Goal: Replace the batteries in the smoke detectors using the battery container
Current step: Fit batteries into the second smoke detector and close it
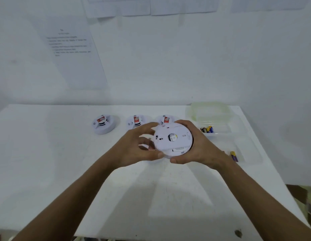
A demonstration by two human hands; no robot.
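I hold a round white smoke detector (pixel 173 140) above the middle of the table, its back plate facing me. My right hand (pixel 201 148) wraps its right side and bottom edge. My left hand (pixel 139 145) touches its left rim with thumb and fingers spread; a small red piece (pixel 151 147) shows between the fingers. Three more smoke detectors (pixel 104 124) (pixel 136 121) (pixel 166 120) stand in a row behind, each with a red label on top. A clear battery container (pixel 226 133) at the right holds several batteries (pixel 207 129); one purple battery (pixel 234 156) lies nearer to me.
A translucent lid (pixel 210 110) rests at the back right, by the container. The white table (pixel 64 153) meets a white wall with paper sheets (pixel 71 54) taped on it. The table's right edge (pixel 273 167) drops off beside the container.
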